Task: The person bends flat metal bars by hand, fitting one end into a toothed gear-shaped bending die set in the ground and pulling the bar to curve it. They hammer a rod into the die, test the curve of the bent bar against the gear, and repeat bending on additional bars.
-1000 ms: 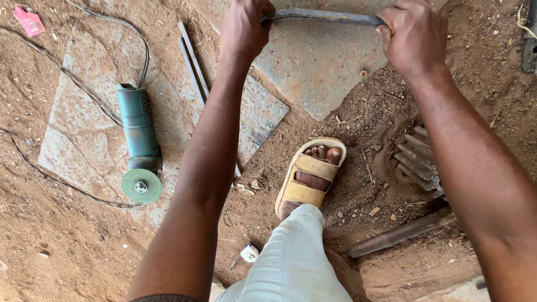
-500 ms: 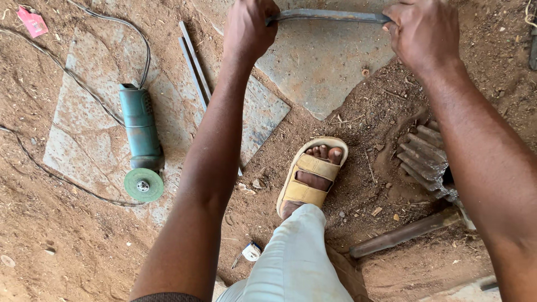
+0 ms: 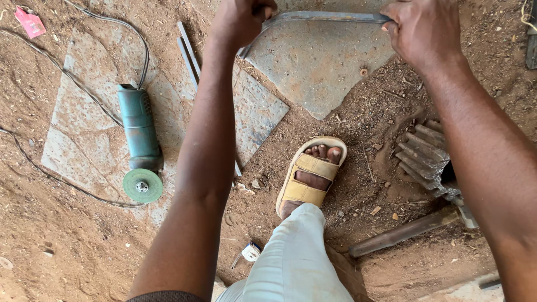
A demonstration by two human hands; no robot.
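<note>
Nearest, a foot in a tan sandal (image 3: 310, 178) stands on the dirt floor (image 3: 67, 251), with a green grinder (image 3: 140, 142) lying to the left on a flat metal sheet (image 3: 84, 117). Farther off, both arms reach straight out. The left hand (image 3: 240, 19) and right hand (image 3: 422, 31) each have their fingers clamped on an end of a grey metal strip (image 3: 330, 17), held level above a second sheet. An even, firm grip at both ends and a planted stance would probably serve best.

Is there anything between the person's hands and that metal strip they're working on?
Nothing visible. The left hand and the right hand each already grip an end of the metal strip, fingers wrapped around it. Below it lie only a flat metal plate and bare dirt.
</note>
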